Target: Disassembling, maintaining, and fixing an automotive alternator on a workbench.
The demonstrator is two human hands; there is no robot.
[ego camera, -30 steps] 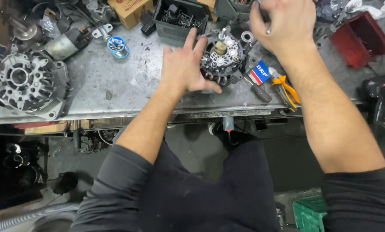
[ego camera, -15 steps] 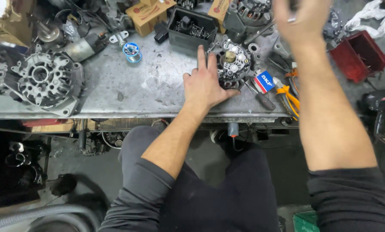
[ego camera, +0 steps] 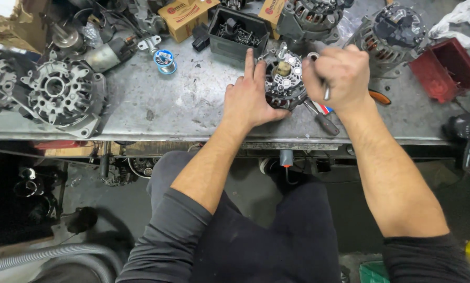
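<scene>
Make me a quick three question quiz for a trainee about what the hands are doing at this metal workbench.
1. True or false: the left hand rests against the alternator on the workbench.
2. What does the right hand grip? A) a slim metal tool B) the red bin C) the solder spool
3. Which thing stands just behind the alternator: the black parts box or the red bin?

Key
1. True
2. A
3. The black parts box
</scene>
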